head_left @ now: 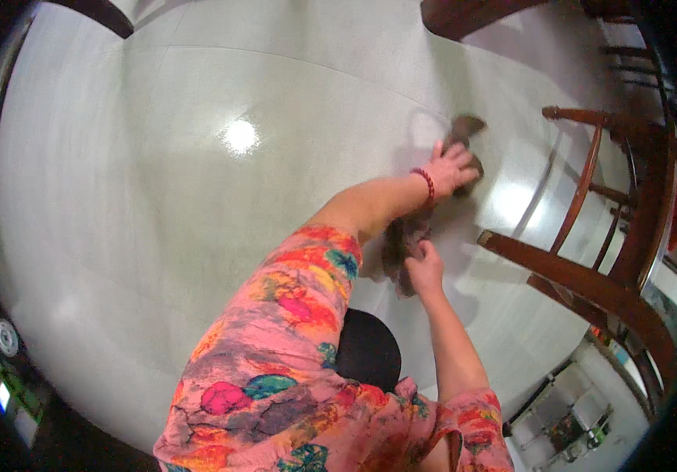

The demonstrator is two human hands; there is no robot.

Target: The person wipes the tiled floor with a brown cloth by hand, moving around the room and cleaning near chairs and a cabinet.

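A dark brown cloth (400, 251), blurred by motion, lies bunched on the glossy pale tiled floor (191, 171). My left hand (453, 171), with a red beaded bracelet at the wrist, reaches across and rests on its far part with fingers spread. Closer to my body, my right hand (425, 268) grips the near part between thumb and fingers. My left forearm hides some of the cloth's middle. A loose end of the cloth sticks out past my left fingertips.
A wooden chair (580, 271) stands close on the right, its legs reaching near my hands. Dark wooden legs (462, 17) show at the top edge. A black rounded shape (369, 351) is below my arms. A white round object (6, 338) sits at the far left.
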